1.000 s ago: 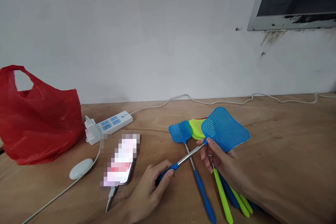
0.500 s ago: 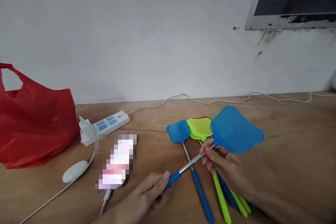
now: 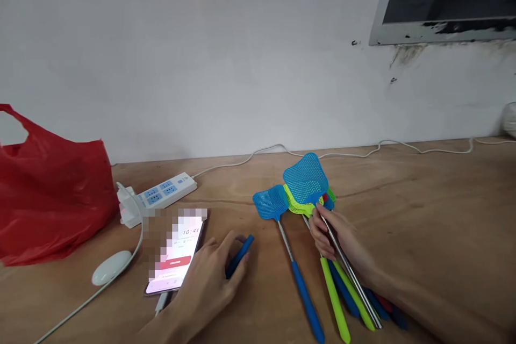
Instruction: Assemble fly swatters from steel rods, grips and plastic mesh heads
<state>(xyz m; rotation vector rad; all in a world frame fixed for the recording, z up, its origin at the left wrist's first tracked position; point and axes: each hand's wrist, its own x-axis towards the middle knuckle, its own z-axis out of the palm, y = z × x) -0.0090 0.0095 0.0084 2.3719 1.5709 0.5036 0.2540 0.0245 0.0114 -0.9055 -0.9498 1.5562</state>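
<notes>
My right hand (image 3: 341, 239) is closed around a blue fly swatter (image 3: 306, 176), just below its mesh head. Its bare metal rod (image 3: 350, 269) points down toward me, with no grip on its lower end. A short blue handle (image 3: 241, 258), apart from the rod, is held by my left hand (image 3: 212, 277) low over the table. Under and beside the held swatter lies a pile of fly swatters. One blue swatter (image 3: 304, 293) lies at its left, and a yellow-green swatter (image 3: 334, 301) is beside it. My right hand partly hides the others, which include blue and red parts.
A lit phone (image 3: 177, 258) on a charging cable lies by my left hand. Behind it are a white power strip (image 3: 173, 189), a white oval device (image 3: 112, 267) and a red plastic bag (image 3: 56, 199). A thin cable runs along the wall (image 3: 201, 64).
The blue handle has come off the rod. My left hand has moved left with it, and my right hand has turned the swatter head upward over the pile.
</notes>
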